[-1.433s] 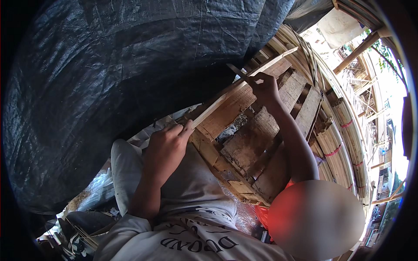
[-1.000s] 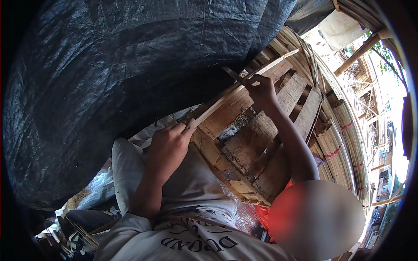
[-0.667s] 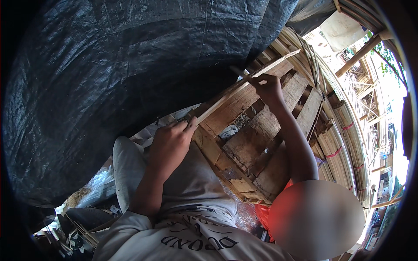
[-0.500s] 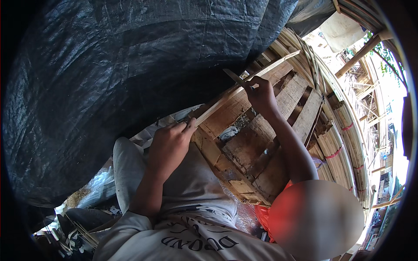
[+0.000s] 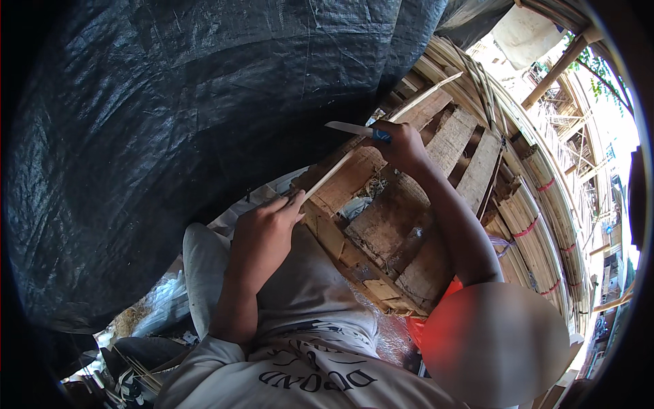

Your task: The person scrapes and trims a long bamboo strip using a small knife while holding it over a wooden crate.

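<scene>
My left hand point(image 5: 264, 238) grips the near end of a long, thin bamboo strip point(image 5: 330, 176), its fingers closed round it. The strip slants away to the upper right and passes under my right hand. Closed around the blue handle of a knife point(image 5: 349, 128), my right hand point(image 5: 403, 144) is beside the strip's middle. The pale blade points left across the strip, its broad side showing. Below both lies a wooden slatted pallet point(image 5: 446, 153). My right fingers partly cover the handle and the strip, so whether the edge touches the strip I cannot tell.
A large black tarp point(image 5: 170, 123) hangs along the left and far side. Bamboo strips tied in bundles point(image 5: 528, 228) are stacked to the right. Scraps lie between the pallet slats. Something red point(image 5: 449, 293) is beside my right arm, and a blurred round patch covers the lower right.
My right hand has turned and shifted slightly left, bringing the knife blade flatter across the strip with the blue handle showing. The strip's far end has moved a little left; my left hand still grips it.
</scene>
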### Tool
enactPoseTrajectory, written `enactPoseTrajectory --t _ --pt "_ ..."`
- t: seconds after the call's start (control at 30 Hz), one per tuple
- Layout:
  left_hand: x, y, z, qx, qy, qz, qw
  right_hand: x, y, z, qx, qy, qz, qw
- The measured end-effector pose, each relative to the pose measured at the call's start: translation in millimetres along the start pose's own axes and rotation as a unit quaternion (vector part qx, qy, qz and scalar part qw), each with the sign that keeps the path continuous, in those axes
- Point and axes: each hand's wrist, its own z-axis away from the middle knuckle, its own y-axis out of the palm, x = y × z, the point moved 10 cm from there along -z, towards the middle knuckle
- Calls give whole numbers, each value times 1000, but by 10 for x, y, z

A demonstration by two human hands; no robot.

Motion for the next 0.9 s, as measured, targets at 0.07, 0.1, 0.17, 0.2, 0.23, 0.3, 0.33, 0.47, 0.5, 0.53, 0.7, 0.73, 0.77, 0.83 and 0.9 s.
enactPoseTrajectory --t 0.07,0.1,0.17,0.2,0.23,0.3,0.33,0.47,0.5,0.53,0.7,0.73,0.77,0.83,0.9 --pt "-25 -68 32 14 -17 8 1000 7 12 14 -12 -15 -1 1000" --pt "2 -61 53 45 -41 1 998 29 0 23 -21 -31 -2 999" --pt "35 -31 69 74 -65 -8 995 44 -12 23 -15 -29 2 999" --pt "38 -54 64 57 -68 0 996 63 -3 17 -6 -26 6 1000" --pt "46 -73 61 39 -70 9 997 63 -2 15 -8 -27 5 1000" --pt "41 -60 59 19 -52 -6 998 57 -41 14 -28 -33 -1 999" --pt "20 -82 58 0 -35 -19 999 52 -40 19 -30 -33 -2 999" --pt "39 -73 49 -10 -27 -15 999 22 -146 50 -75 -44 -6 996" --pt "61 -82 48 -14 -20 -11 1000 9 -159 53 -77 -42 -14 996" --pt "75 -86 43 -19 -14 -7 1000 -5 -177 65 -77 -40 -14 996" --pt "136 -14 -11 -25 -5 9 1000 -35 -250 63 -62 -14 -38 997" --pt "150 32 -29 -25 -5 21 999 -52 -252 75 -62 -13 -38 997" --pt "176 92 -48 -24 -6 21 999 -72 -229 80 -50 -8 -37 998" --pt "124 109 -55 -61 43 24 997 -79 -192 85 -37 -3 -37 999" --pt "146 132 -52 -48 28 20 998 -165 -159 106 -15 58 -36 998"
